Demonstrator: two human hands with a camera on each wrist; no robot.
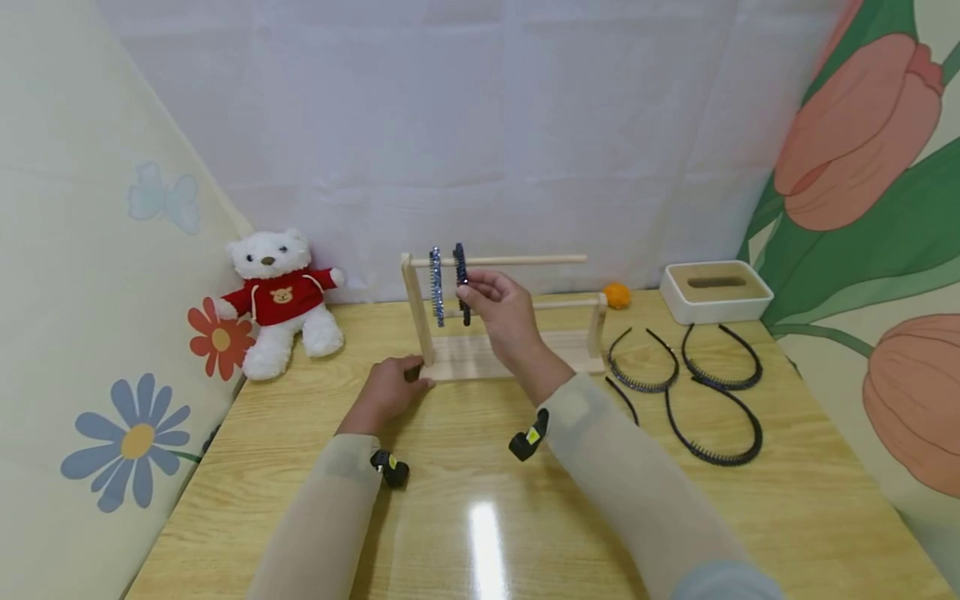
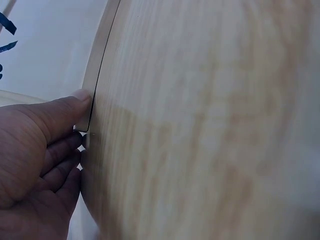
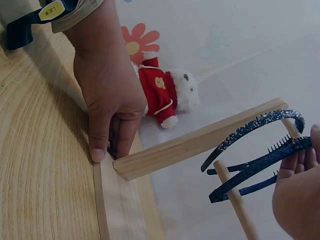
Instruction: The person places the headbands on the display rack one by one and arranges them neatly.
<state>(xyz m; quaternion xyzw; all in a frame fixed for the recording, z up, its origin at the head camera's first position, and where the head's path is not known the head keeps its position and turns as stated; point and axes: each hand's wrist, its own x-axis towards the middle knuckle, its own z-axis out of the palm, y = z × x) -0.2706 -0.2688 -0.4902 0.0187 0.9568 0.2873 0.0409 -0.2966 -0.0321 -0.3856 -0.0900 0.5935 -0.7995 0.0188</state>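
On the glossy yellow wood-grain tabletop [image 1: 262, 442], before a white cloth backdrop [image 1: 480, 125], the right hand's [image 1: 510, 317] bent fingers pinch a dark, toothed, glittery headband [image 1: 461, 262] at the pale wooden rack's [image 1: 417, 308] upper rod [image 1: 532, 260]; the left hand's [image 1: 386, 392] grip its base corner.

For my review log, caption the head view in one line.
Right hand holds a dark headband at a wooden rack while the left hand grips its base.

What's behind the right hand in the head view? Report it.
Parts of the lower rod and base of the wooden rack show either side of the right hand; stretches directly behind it are covered.
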